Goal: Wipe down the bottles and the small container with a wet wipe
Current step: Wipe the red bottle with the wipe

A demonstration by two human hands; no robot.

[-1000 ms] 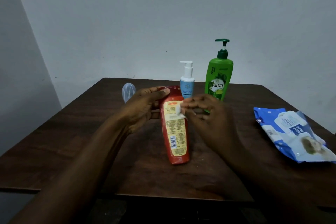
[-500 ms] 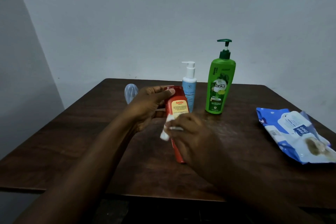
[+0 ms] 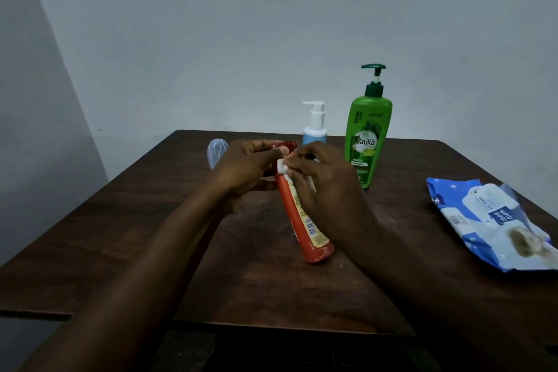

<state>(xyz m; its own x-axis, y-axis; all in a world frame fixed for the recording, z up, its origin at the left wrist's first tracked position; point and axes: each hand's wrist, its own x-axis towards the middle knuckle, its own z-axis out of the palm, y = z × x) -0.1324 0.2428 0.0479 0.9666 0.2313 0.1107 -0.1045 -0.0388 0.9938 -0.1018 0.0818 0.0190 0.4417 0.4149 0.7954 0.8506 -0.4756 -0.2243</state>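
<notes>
**Head view: red bottle held at a slant, wipe pinched near its cap**

The red bottle [image 3: 302, 220] sits at the middle of the dark wooden surface [image 3: 120, 220], between the two hands. Its long axis runs away from the viewer. The cap end is raised at the far end and leans slightly left. The base points toward the viewer and a little right, low over the surface. Whether the base touches the wood cannot be told. The body is glossy red with a rounded bottom edge. A yellow label with small print and a white barcode runs along the upturned side.

The left hand [image 3: 247, 169] curls its fingers round the cap end and grips it from the left. The right hand [image 3: 326, 184] comes over from the right, fingers bent, and pinches a small folded white wet wipe [image 3: 282, 166] against the bottle just below the cap.

Behind the hands a white pump bottle [image 3: 315, 130] with a pale blue body stands upright. Just to its right is a taller green pump bottle [image 3: 367, 136], also upright, with a dark green pump. The small container [image 3: 216, 151], translucent and bluish, shows past the left hand near the far edge. A blue and white wipes pack [image 3: 495, 226] lies flat at the right, well apart from the bottles.
</notes>
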